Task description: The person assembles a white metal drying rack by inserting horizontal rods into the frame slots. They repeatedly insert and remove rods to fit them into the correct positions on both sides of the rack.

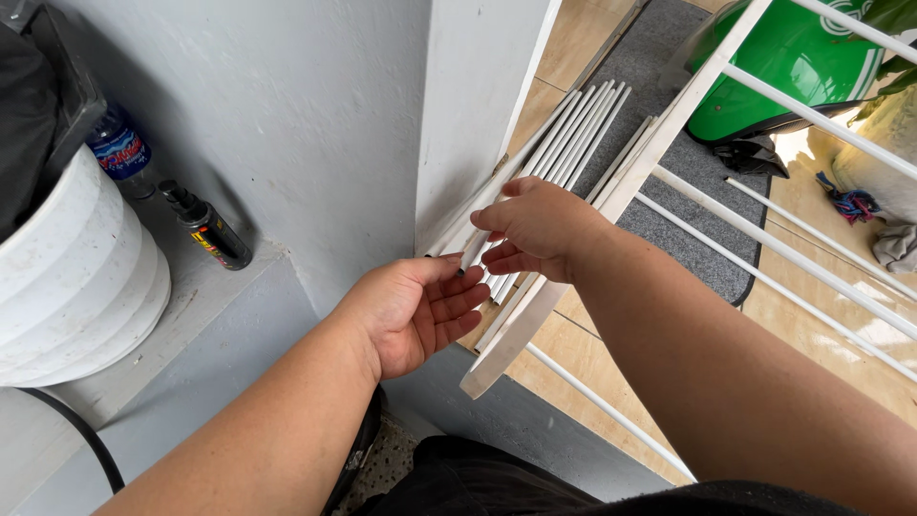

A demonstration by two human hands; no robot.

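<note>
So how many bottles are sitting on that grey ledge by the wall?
2. A clear plastic bottle stands behind the white tub, and a small black bottle lies right of it. The tub may hide others.

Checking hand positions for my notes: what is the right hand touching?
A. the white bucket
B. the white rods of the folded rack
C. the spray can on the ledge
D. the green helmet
B: the right hand rests its fingers on the white rods, while the left hand is open just below.

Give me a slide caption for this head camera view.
Right hand grips white rods on a folded rack; left hand open below.
</note>
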